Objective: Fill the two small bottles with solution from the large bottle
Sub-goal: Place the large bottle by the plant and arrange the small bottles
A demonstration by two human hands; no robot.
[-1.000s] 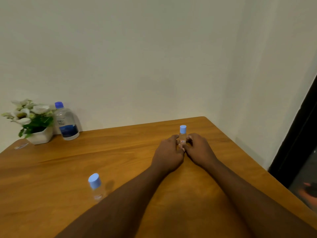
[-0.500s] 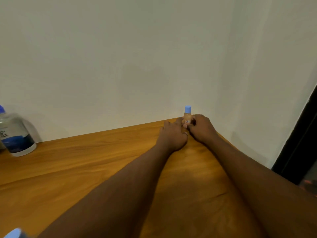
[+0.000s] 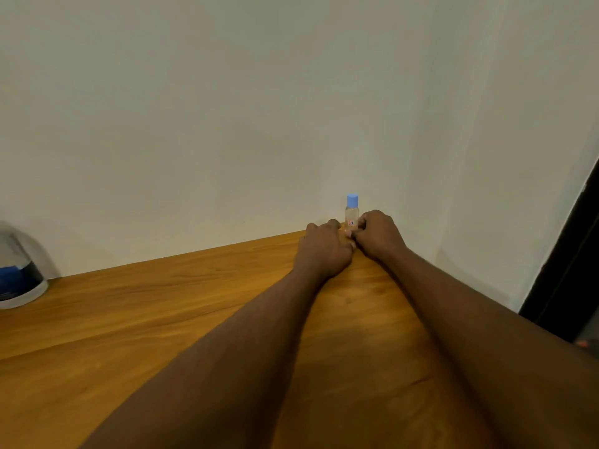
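A small clear bottle with a light blue cap stands upright at the far right corner of the wooden table, close to the wall. My left hand and my right hand meet at its lower half, with curled fingers holding it from both sides and hiding its base. The large bottle, clear with a dark blue label, shows only partly at the left edge of the view. The second small bottle is out of view.
A plain pale wall rises right behind the table's back edge. The table's right edge runs beside my right forearm, and beyond it stands a dark door frame.
The view has swung up and to the right. My hands and the small bottle now sit farther back, near the wall. The other small bottle and the flower pot have left the view.
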